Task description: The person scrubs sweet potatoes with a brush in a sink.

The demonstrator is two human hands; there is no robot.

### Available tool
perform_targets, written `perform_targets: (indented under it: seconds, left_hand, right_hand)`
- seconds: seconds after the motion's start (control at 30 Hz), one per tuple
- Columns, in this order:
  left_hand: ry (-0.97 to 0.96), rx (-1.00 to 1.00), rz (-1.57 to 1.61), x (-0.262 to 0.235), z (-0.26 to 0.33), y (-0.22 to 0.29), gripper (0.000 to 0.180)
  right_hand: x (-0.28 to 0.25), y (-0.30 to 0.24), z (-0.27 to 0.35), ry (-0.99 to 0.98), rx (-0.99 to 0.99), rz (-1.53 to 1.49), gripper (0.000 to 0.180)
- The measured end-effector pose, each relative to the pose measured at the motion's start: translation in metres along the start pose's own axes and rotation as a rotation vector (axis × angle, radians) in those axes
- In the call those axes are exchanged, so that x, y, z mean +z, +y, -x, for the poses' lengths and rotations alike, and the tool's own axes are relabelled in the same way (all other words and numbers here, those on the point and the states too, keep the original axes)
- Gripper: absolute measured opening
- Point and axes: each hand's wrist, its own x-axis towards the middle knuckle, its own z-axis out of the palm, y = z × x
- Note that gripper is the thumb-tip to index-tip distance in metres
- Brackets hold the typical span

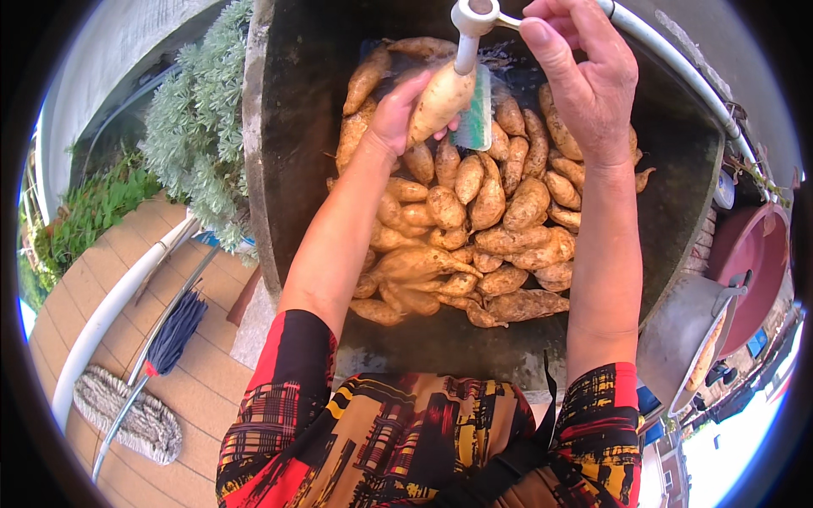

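My left hand (pixel 396 117) grips a pale, washed-looking sweet potato (pixel 441 103) right beneath the spout of a white tap (pixel 467 46). A green and white scrubbing brush (pixel 476 114) shows just behind that sweet potato, by my left fingertips; whether the same hand holds it I cannot tell. The fingers of my right hand (pixel 589 80) are closed at the end of the tap's lever (pixel 510 21). Below both hands, a heap of soil-brown sweet potatoes (pixel 500 229) lies in a dark stone basin (pixel 656 254), the upper ones in splashing water.
A grey-leaved shrub (pixel 199 127) borders the basin's left wall. Further left, a blue mop (pixel 174 334) and a grey fluffy mop (pixel 127 415) lie on tan tiles beside a white pipe (pixel 110 313). At right are a metal pot (pixel 677 347) and a maroon tub (pixel 749 275).
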Motion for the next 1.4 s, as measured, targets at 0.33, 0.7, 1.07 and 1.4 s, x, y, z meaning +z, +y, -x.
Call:
perform_targets:
  seconds: [0.33,0.7,1.07,1.4]
  left_hand:
    - [-0.03,0.014,0.008,0.007,0.0,0.003,0.047]
    - [-0.038,0.046,0.009,0.008,-0.005,0.001,0.049]
    - [-0.015,0.043,0.039,0.008,-0.006,0.0,0.048]
    - [-0.006,0.045,0.066,0.008,-0.006,0.0,0.049]
  right_hand:
    - [-0.001,0.004,-0.01,-0.199,-0.314,0.35,0.021]
    - [0.022,-0.019,0.011,-0.038,-0.232,0.542,0.02]
    - [0.03,-0.02,0.016,0.024,-0.177,0.516,0.02]
    - [0.04,-0.018,0.018,0.13,-0.207,0.42,0.02]
